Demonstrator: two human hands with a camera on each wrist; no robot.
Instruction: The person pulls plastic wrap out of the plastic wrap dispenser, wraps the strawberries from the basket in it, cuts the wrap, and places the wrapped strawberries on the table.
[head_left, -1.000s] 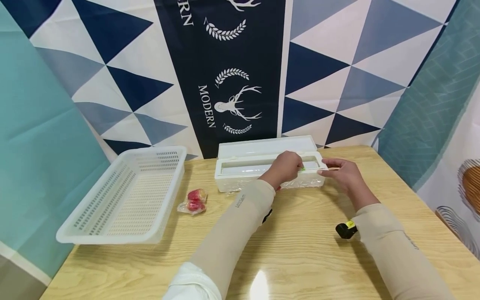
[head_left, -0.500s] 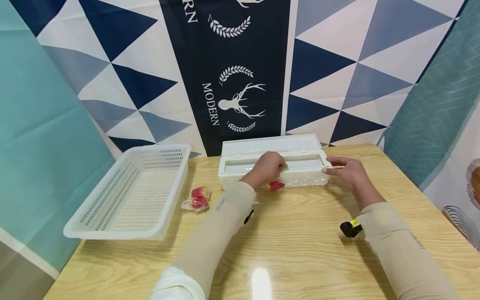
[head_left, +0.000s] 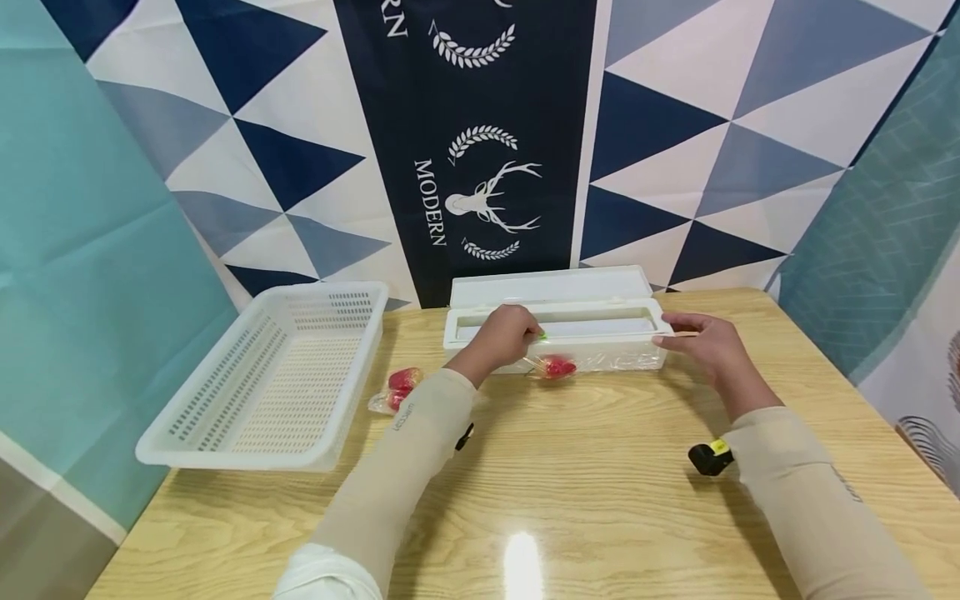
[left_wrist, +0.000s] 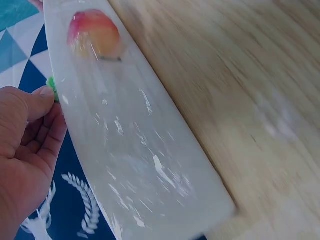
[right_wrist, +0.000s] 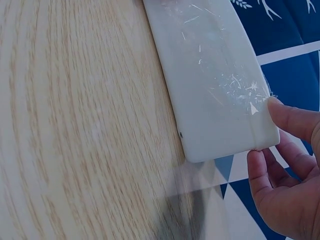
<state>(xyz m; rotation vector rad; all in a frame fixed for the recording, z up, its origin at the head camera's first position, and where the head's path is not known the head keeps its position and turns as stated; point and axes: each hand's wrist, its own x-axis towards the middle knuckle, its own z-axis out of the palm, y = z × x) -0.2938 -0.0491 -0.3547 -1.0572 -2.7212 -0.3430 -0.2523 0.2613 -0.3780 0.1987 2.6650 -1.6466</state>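
A long white dispenser box (head_left: 551, 287) with its lid open stands at the back of the wooden table (head_left: 600, 500). Clear film hangs down its front. My left hand (head_left: 504, 333) pinches a small green slider (head_left: 542, 336) on the box's front rim, left of centre; in the left wrist view the thumb tip (left_wrist: 45, 92) touches the slider (left_wrist: 51, 87) beside the box (left_wrist: 135, 165). My right hand (head_left: 701, 340) grips the box's right end, thumb on the corner (right_wrist: 285, 112) of the box (right_wrist: 210, 75). A red fruit (head_left: 557, 367) lies under the film in front of the box, blurred in the left wrist view (left_wrist: 95, 37).
A white perforated basket (head_left: 270, 375) sits at the left of the table. Two film-wrapped red fruits (head_left: 397, 390) lie between basket and box. A patterned curtain hangs close behind the box. A small black device (head_left: 708, 457) shows at my right wrist.
My left hand has slid the green slider leftward along the box rim, uncovering the red fruit in front. The right hand has kept its hold on the box's right end.
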